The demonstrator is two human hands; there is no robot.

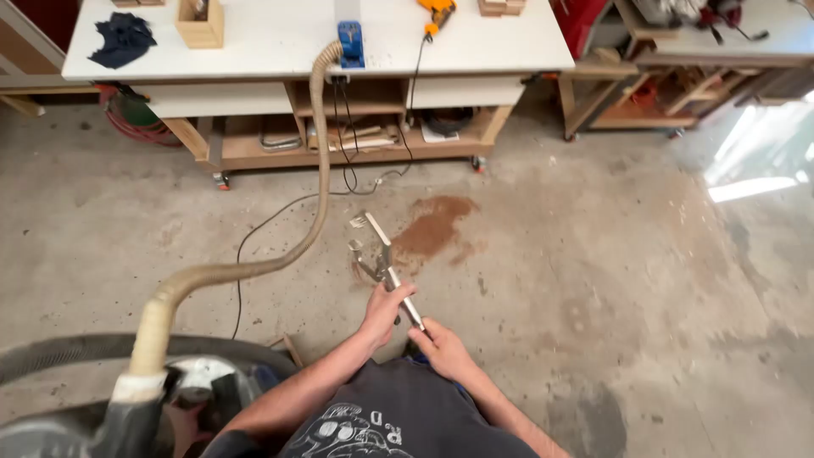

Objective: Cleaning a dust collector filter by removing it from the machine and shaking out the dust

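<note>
Head view shows both hands, left (386,309) and right (441,346), gripping the handles of a stiff, likely heavy steel locking clamp (379,254), its jaws pointing to 11 o'clock.

Left hand (386,310) and right hand (441,346) both closed, forearms converging forward

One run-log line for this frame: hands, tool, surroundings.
left hand: grips locking clamp mid-handle | right hand: holds handle end | clamp jaws: open, above concrete floor | vacuum hose: runs to white workbench
</note>
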